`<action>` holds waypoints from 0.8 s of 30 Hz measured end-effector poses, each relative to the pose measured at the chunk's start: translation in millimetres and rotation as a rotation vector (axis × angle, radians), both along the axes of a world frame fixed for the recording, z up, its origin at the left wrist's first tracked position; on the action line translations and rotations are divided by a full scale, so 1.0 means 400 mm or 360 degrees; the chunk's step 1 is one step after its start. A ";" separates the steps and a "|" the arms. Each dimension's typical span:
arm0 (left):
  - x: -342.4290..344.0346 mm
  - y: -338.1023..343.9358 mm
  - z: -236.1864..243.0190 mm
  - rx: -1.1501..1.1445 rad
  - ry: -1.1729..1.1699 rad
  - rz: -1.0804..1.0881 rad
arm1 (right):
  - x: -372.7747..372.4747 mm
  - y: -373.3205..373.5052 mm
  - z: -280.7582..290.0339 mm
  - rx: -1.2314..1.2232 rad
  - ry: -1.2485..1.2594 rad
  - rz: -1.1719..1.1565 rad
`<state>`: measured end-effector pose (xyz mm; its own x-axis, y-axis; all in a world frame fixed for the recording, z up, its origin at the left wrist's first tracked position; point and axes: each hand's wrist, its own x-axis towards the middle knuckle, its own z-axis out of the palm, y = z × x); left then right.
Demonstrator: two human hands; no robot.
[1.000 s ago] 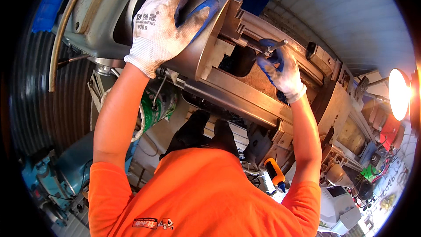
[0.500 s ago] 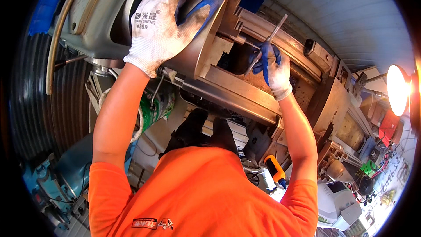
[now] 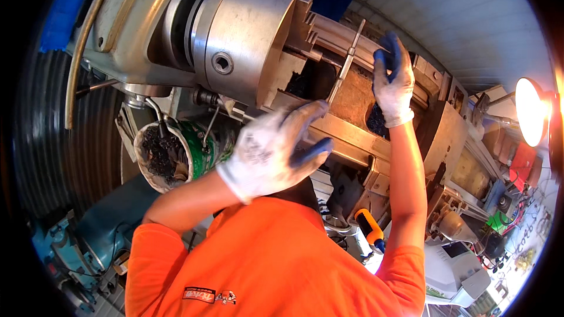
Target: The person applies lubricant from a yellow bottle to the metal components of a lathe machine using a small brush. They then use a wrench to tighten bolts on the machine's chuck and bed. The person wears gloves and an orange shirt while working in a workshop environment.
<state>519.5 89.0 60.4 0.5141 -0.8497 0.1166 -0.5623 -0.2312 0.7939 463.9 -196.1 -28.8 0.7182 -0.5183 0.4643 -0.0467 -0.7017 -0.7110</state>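
Observation:
A slim metal bar with a thicker middle, like a tap wrench, stands slantwise across a thin rod at the jaws of the lathe chuck. My right hand, in a white and blue glove, is right of the wrench and apart from it. Its fingers are extended and hold nothing. My left hand, gloved alike and slightly blurred, is in front of the chuck with thumb and fingers spread. Its fingertips are near the wrench's lower end; whether they touch it I cannot tell.
Below the chuck stands a bucket full of dark chips. A lit lamp shines at the right. The lathe bed runs to the right toward the carriage. An orange and black bottle-shaped thing is near my right elbow.
My left hand has come off the chuck and moved down and right. My right hand has let go of the wrench and moved right, leaving it at the rod.

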 end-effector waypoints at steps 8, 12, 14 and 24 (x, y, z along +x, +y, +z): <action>-0.062 -0.126 -0.156 -0.0096 0.1538 0.0363 | 0.080 -0.042 0.012 -0.0993 0.0135 0.0295; -0.078 -0.130 -0.101 -0.0045 0.1632 0.0444 | 0.082 -0.025 -0.055 -0.0732 0.0195 0.0302; -0.077 -0.135 -0.097 -0.0007 0.1299 0.0426 | 0.079 -0.015 -0.077 -0.0585 0.0215 0.0311; 0.063 -0.237 0.025 0.0293 -0.0873 0.0267 | 0.038 0.118 -0.315 0.0391 0.0254 0.0035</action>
